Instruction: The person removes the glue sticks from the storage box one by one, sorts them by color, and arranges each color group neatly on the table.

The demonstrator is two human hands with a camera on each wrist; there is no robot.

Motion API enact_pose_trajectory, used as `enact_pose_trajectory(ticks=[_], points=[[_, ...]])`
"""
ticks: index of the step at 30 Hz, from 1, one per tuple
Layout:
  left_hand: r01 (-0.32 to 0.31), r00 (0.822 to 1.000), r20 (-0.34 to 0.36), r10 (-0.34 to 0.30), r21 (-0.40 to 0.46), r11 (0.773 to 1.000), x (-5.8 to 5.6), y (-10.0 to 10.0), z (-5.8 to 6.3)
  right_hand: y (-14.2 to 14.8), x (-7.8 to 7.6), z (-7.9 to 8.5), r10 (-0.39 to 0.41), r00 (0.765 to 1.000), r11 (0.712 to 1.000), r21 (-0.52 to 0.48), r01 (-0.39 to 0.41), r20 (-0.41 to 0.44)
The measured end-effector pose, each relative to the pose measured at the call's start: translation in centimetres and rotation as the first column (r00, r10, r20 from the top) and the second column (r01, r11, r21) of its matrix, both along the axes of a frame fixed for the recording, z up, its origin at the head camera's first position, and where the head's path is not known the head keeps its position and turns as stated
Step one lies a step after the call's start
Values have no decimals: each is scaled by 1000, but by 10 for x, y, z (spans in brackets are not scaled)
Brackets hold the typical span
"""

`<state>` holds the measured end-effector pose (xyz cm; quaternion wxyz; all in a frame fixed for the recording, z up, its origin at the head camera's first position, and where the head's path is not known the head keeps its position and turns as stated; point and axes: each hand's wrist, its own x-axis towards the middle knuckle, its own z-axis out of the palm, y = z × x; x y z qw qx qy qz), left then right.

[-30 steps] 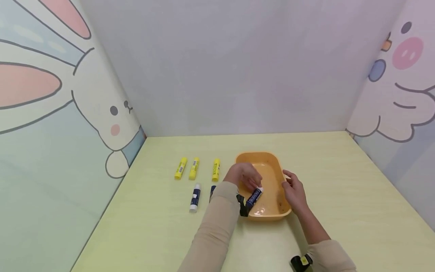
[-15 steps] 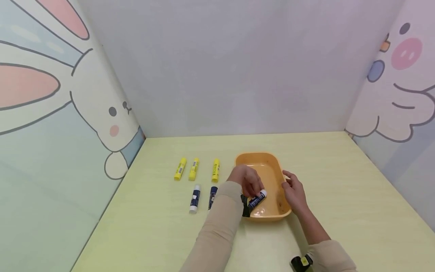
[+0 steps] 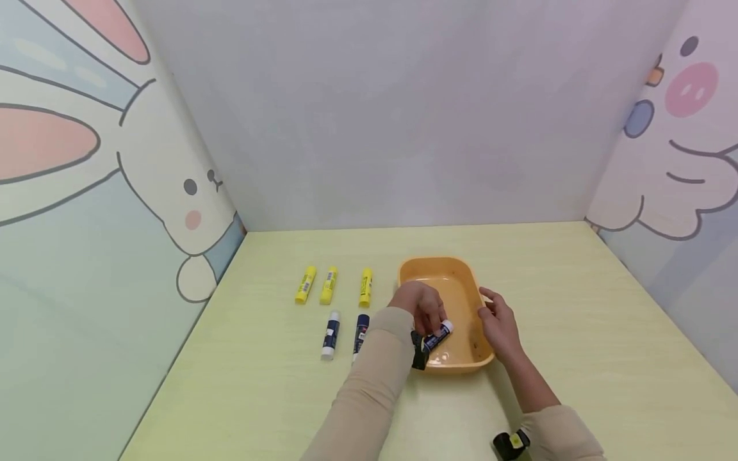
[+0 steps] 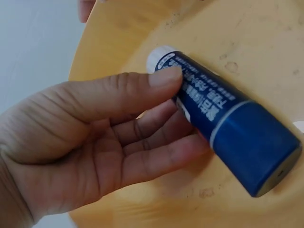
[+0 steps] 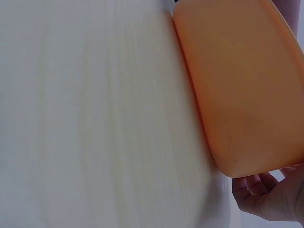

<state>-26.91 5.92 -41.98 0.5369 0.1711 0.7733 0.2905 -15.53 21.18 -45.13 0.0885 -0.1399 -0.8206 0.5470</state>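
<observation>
My left hand (image 3: 423, 306) reaches into the orange plastic tray (image 3: 460, 298) and pinches a dark blue glue stick with a white end (image 3: 439, 337). Seen from the left wrist, the thumb (image 4: 164, 78) lies across the label of the glue stick (image 4: 204, 97), near its white end, with fingers behind it. The wide blue end points away from the palm. At the tray's right side, my right hand (image 3: 500, 325) grips the rim. The right wrist view has this hand (image 5: 273, 197) with fingers bent at the corner of the tray (image 5: 237, 90).
Three yellow glue sticks, left (image 3: 306, 285), middle (image 3: 328, 285) and right (image 3: 366, 287), lie left of the tray. Closer to me are two blue ones, one with white ends (image 3: 330, 336) and one partly behind my left sleeve (image 3: 360, 333). Painted walls border the table (image 3: 230, 384).
My left hand has shifted slightly right inside the tray, and the glue stick's white end has swung right and toward me. The right hand and the tray stay put.
</observation>
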Motion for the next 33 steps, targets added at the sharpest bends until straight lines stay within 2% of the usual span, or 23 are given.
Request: enact_pose_trajectory(ticks=[8, 10, 13, 18, 24, 28, 33], points=[[-28, 999, 45, 27, 25, 999, 3, -4, 6, -1, -1, -2, -5, 1000, 1000, 9, 5, 0], [-59, 998, 33, 57, 41, 997, 3, -6, 7, -2, -2, -3, -3, 1000, 1000, 10, 3, -3], [-66, 998, -15, 67, 76, 995, 2, -8, 8, -3, -1, -4, -2, 1000, 1000, 5, 2, -6], [-31, 998, -58, 39, 138, 990, -2, -9, 5, -2, 3, -5, -10, 1000, 1000, 9, 10, 3], [-88, 985, -128, 117, 214, 973, -3, -15, 5, -1, 2, -4, -6, 1000, 1000, 21, 6, -13], [-128, 975, -143, 171, 269, 955, -2, -19, 4, -1, 1, -2, -9, 1000, 1000, 22, 9, -7], [-195, 951, -166, 261, 330, 923, 0, -21, 3, -1, -1, -1, -10, 1000, 1000, 23, 10, -3]])
